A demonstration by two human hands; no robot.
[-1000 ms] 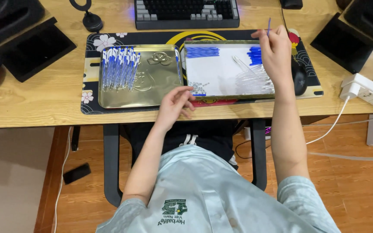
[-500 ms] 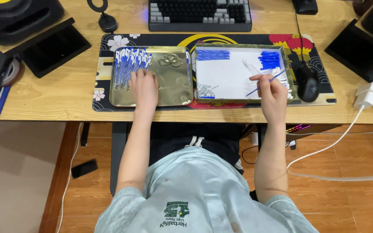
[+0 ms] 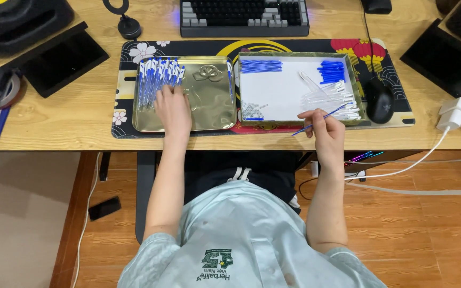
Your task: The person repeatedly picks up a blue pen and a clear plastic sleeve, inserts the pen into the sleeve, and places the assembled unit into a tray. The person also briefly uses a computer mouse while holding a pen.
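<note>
Thin blue refill pinched in your right hand.
Left hand flat, fingers spread, on glossy gold metal tray beside assembled pens.

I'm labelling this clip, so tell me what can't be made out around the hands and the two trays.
Head view only:
- Left hand: its back hides the fingertips, so any grip on the finished pens in the gold tray is unclear.
- Right hand: holds a thin blue refill; its tip is too small to read.
- Small parts in the white tray: too tiny to identify.
- Keyboard: cut off by the top edge.
</note>
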